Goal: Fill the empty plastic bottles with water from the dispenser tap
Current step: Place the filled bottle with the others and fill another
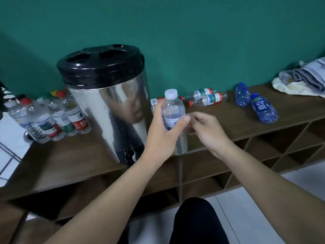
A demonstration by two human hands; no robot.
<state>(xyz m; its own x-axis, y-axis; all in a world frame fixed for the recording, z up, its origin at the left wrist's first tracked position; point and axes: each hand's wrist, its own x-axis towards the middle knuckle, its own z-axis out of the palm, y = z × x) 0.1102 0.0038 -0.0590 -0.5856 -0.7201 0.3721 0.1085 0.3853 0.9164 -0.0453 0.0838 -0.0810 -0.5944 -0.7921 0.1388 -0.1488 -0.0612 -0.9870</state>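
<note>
left hand [161,131] grips one capped bottle [173,112]; two blue bottles [264,108] lie flat.

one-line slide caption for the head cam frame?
Left hand grips a white-capped clear bottle upright beside the steel dispenser, right hand open alongside it.

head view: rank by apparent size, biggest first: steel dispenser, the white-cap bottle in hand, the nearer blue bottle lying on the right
1. steel dispenser, by far the largest.
2. white-cap bottle, held upright in the left hand.
3. blue bottle, lying on the shelf top.

Unsure on 2 versus 3: the held bottle is nearer the camera, so its lead may be partly perspective.
</note>
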